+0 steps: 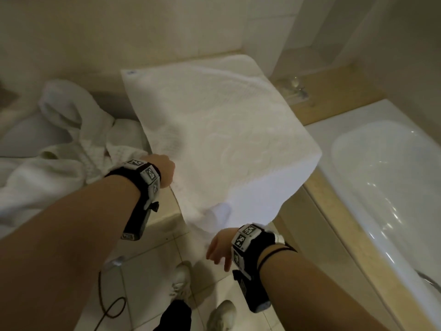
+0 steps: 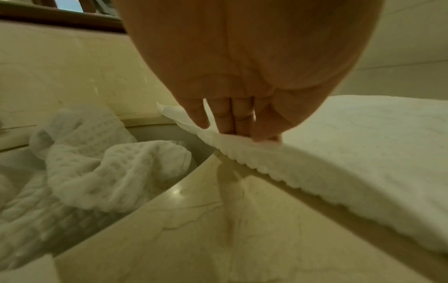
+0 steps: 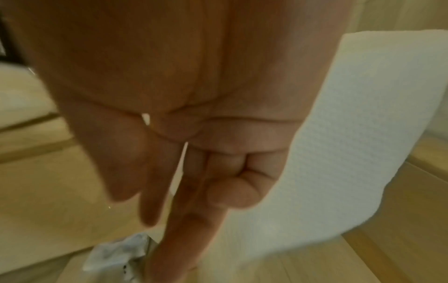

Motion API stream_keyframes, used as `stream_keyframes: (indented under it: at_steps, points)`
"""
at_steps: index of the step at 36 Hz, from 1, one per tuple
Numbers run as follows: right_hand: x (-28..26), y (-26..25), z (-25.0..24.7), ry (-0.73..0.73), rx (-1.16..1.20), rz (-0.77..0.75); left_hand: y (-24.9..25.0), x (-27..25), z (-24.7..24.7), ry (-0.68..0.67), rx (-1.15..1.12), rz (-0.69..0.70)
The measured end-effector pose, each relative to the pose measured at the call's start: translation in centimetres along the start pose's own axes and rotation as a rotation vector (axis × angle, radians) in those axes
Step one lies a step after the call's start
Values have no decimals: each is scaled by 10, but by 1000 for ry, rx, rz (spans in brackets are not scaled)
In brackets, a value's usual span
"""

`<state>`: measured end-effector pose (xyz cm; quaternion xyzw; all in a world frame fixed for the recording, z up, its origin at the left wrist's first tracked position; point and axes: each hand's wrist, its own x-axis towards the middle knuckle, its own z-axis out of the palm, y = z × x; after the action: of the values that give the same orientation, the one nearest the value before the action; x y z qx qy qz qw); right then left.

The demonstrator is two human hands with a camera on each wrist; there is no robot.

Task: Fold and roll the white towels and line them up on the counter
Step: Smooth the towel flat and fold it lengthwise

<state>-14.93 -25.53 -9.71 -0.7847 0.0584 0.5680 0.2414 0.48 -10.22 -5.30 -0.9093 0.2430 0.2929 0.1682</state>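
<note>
Spreading step judged in hand; folding not begun. Heaped waffle cloth (image 1: 71,139) was noted at the counter's (image 2: 218,239) left end. White towel (image 1: 214,130) was laid flat, its near end draped over the front edge. Left hand (image 1: 164,170) was seen pinching its left edge, fingers (image 2: 227,118) nearly straight. Right hand (image 1: 220,248) was held loose, gripping nothing. Next, a fold was judged needed.

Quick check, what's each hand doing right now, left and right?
Left hand: grip on the edge of the spread white towel, fingers over it at the counter.
Right hand: open, fingers loosely extended, holding nothing, below the towel's hanging end.
</note>
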Motion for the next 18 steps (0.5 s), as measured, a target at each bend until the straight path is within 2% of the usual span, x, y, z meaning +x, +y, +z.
stream_keyframes:
  at_steps: [4,8,12,15,18]
  points:
    - [9,13,3,177,-293,26,9,-2,2,-60,38,-9]
    - [4,18,-9,303,-163,14,11,-4,11,-111,39,-4]
    - [2,20,-23,449,-72,-89,13,-7,10,-141,21,-5]
    - [4,16,-36,594,50,-162,12,-7,8,-199,-62,-52]
    - [3,10,-53,712,41,-186,12,-3,7,-177,-136,-94]
